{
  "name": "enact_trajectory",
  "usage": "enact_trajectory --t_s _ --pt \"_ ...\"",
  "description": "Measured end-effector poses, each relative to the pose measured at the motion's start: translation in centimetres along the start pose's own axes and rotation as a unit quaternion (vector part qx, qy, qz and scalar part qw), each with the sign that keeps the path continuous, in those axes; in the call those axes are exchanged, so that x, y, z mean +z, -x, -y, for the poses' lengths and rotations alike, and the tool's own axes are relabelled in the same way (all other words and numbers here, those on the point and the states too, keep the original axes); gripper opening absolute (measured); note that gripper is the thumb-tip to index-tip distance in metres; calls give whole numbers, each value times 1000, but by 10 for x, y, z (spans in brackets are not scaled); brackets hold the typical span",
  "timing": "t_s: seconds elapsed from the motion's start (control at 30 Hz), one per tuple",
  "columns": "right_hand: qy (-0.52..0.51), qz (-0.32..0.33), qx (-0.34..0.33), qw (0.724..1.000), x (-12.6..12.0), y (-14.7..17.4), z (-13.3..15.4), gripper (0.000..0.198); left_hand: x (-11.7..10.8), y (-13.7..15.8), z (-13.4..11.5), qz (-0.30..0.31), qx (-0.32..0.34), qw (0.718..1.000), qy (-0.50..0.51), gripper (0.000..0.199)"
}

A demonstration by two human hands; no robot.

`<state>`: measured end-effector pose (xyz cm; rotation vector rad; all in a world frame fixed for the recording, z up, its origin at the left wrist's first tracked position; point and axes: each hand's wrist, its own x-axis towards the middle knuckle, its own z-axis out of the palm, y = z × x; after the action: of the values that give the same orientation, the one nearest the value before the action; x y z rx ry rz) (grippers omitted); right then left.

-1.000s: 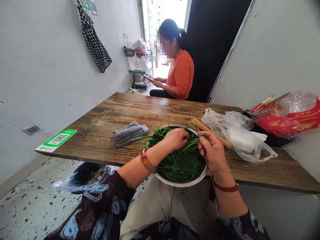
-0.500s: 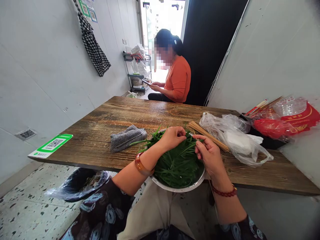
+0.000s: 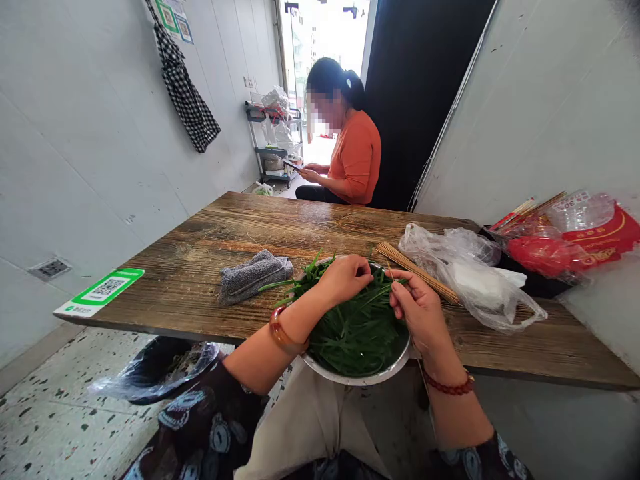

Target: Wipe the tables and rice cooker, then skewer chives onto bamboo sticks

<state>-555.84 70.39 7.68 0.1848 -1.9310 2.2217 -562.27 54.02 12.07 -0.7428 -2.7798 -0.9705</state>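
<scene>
Barely shifting, you're mid-step: right hand pinches thin tan wooden skewer at two o'clock on round silver metal bowl, left hand narrow, contents unclear.

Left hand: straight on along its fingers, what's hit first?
Probably the thin stick at the right hand's fingertips, then that hand itself. Depth is unclear from this one view; if the fingers aim lower than they look, the greens in the bowl come first.
</scene>
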Motion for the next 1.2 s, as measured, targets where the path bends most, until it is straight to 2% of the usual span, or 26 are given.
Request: enact_trajectory --t_s 0.13,0.23,0.33,0.7,0.93,1.2 --pt "-4 2 3 1000 0 0 1 30 -1 0 -2 -5 -18 990 138 7" --pt "-3 8 1 1000 0 0 1 29 -3 1 -5 10 -47 960 276 6" --pt "-1 11 -3 1000 -1 0 -1 29 -6 2 -8 25 -73 935 347 8" --pt "38 37 -1 999 -1 -1 -1 32 -9 3 -14 7 -103 929 356 12" --pt "81 47 -14 996 0 -1 1 40 -10 4 -15 -9 -96 928 360 7" --pt "129 59 -32 989 0 0 3 38 -11 4 -16 -27 -73 929 363 8"
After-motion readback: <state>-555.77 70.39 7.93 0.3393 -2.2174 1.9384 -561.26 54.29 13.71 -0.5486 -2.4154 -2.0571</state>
